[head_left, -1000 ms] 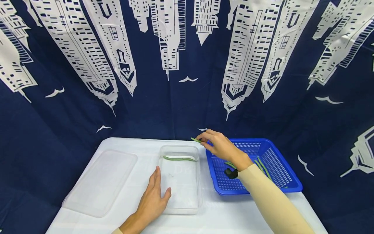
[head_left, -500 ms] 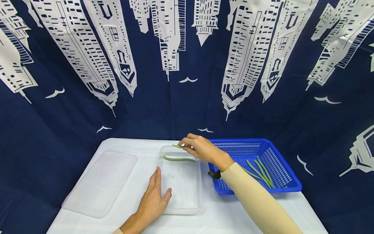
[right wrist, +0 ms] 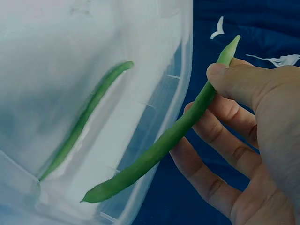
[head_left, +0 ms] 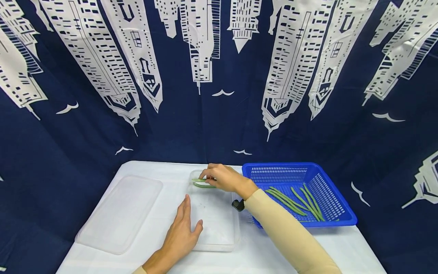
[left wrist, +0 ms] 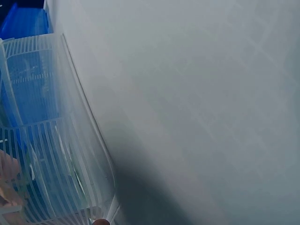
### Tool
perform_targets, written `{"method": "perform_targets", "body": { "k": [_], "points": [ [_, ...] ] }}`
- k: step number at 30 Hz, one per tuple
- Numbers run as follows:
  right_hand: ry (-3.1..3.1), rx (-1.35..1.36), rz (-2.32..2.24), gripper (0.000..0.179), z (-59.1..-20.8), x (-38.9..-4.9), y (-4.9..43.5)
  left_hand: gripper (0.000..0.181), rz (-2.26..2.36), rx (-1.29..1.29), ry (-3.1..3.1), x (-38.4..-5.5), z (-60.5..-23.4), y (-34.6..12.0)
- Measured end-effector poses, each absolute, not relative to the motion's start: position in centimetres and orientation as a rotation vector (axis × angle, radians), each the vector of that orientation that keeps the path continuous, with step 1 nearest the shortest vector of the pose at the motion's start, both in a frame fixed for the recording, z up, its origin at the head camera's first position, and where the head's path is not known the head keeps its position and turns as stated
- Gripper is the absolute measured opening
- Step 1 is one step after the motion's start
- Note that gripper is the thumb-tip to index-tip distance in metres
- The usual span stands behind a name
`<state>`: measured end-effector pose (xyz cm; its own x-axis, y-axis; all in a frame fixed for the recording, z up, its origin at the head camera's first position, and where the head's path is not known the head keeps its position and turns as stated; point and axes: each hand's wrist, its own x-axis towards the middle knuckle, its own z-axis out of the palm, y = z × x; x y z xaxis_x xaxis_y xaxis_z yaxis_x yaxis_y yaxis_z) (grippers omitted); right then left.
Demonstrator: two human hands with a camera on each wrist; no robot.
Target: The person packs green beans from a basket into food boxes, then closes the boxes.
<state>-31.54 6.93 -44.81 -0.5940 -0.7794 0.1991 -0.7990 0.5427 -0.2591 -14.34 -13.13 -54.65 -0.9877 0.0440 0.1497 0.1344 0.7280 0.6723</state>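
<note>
My right hand (head_left: 224,178) pinches a green bean (right wrist: 154,152) between thumb and fingers over the far end of a clear plastic container (head_left: 219,248). Inside that container, along its far end, lies another green bean (right wrist: 89,115). My left hand (head_left: 179,232) rests at the container's left side, fingers straight and thumb apart. In the left wrist view only a fingertip (left wrist: 101,222) shows, by the corner of the clear container (left wrist: 84,140). To the right, a blue basket (head_left: 354,220) holds several green beans (head_left: 287,201).
A translucent lid (head_left: 119,213) lies flat on the white table (head_left: 253,262) at the left. Behind the table hangs a dark blue cloth (head_left: 184,133) with white buildings printed on it. A small black device (head_left: 238,205) sits at my right wrist.
My right hand has carried the bean leftward from above the basket's edge and lowered it over the container's far end. More beans in the basket now show. The left hand has stayed in place.
</note>
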Motion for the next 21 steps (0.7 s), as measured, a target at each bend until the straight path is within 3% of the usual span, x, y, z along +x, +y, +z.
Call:
{"method": "perform_targets", "body": {
  "k": [10, 21],
  "points": [
    [-2.789, 1.334, 0.452, 0.019, -46.3, -32.2, 6.6, 0.098, -1.104, -0.162, -2.800, -14.4, -54.5, -13.0],
    [-2.904, 1.263, 0.421, 0.029, -46.8, -32.2, 6.7, 0.096, -1.065, -0.179, -2.766, -14.3, -54.6, -12.9]
  ]
}}
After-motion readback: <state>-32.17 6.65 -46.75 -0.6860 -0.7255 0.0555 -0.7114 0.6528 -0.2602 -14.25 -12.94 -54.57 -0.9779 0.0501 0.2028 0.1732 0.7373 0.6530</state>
